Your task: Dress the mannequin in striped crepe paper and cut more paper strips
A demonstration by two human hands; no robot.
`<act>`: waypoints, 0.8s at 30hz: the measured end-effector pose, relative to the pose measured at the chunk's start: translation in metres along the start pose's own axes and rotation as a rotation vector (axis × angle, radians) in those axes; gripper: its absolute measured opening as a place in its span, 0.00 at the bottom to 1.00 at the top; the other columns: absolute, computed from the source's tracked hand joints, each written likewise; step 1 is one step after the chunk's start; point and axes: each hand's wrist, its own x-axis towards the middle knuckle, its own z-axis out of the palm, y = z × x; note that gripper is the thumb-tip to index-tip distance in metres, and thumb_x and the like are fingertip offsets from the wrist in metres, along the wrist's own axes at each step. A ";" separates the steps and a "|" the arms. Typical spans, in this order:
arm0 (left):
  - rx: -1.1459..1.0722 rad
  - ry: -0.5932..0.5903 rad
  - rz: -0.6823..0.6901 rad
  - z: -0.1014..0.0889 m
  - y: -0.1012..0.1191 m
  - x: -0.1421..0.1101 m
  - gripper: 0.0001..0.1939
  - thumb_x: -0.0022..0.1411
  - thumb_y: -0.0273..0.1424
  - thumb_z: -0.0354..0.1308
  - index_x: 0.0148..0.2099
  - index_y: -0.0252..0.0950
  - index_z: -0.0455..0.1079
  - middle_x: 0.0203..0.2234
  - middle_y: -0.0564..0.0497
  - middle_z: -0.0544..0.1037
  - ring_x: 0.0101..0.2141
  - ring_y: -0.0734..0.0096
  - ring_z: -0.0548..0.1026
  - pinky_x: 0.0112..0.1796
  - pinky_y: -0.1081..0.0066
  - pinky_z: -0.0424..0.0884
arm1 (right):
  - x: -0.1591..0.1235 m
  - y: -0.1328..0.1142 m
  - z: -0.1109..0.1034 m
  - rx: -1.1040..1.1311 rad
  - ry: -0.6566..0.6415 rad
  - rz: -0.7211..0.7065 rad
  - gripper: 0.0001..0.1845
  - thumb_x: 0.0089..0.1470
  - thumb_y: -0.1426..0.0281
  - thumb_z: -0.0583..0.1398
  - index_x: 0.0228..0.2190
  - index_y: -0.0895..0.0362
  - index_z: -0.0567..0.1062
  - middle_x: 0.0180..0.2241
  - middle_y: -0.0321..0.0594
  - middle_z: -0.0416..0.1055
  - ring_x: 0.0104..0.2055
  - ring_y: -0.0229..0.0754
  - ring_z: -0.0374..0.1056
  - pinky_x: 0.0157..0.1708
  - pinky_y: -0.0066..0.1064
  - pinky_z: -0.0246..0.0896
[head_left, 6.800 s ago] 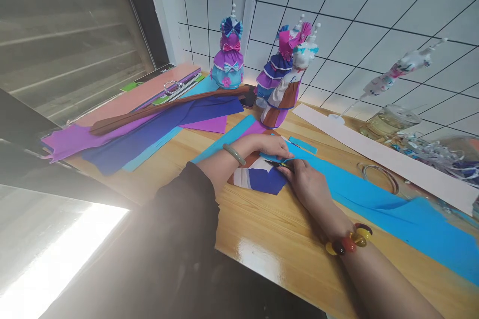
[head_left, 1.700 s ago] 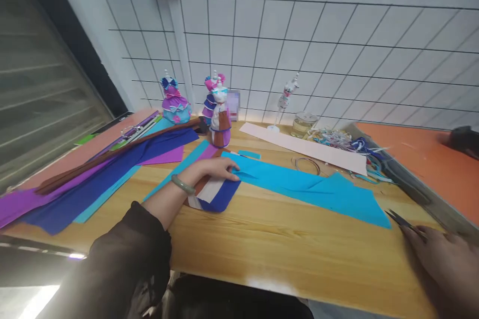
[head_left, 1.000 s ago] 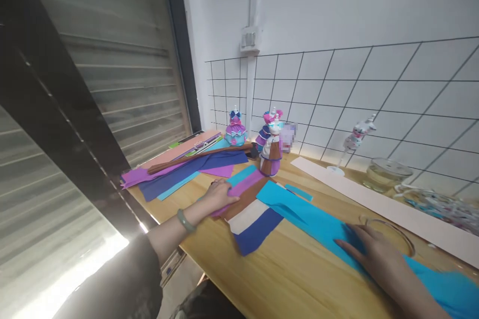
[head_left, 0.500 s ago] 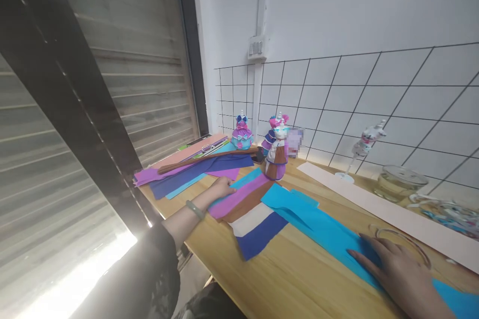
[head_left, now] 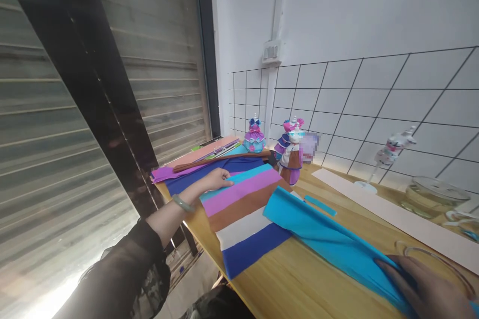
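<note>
My left hand pinches the light-blue edge of a layered stack of crepe paper strips. The stack shows light blue, purple, brown, white and dark blue bands, overlapping like stairs near the table's front edge. A long bright blue crepe paper sheet runs from the stack toward the lower right, its left end over the white and dark blue bands. On that sheet lies my right hand, fingers stretched out and slightly blurred; its underside is hidden.
Small dressed dress forms stand at the back, beside more folded paper and a brown strip. A pale pink strip, a bare patterned dress form and a glass bowl are to the right. A wire grid lines the wall.
The view has turned left. My left hand has shifted leftward with the striped stack, whose bands look wider and more spread. My right hand stays on the blue sheet.
</note>
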 end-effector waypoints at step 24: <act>-0.244 -0.127 -0.013 -0.005 -0.040 -0.019 0.24 0.44 0.50 0.62 0.26 0.35 0.59 0.19 0.58 0.54 0.21 0.79 0.49 0.23 0.73 0.44 | -0.005 -0.023 -0.023 0.172 0.052 -0.108 0.14 0.50 0.55 0.52 0.33 0.46 0.72 0.33 0.41 0.76 0.39 0.55 0.71 0.39 0.47 0.66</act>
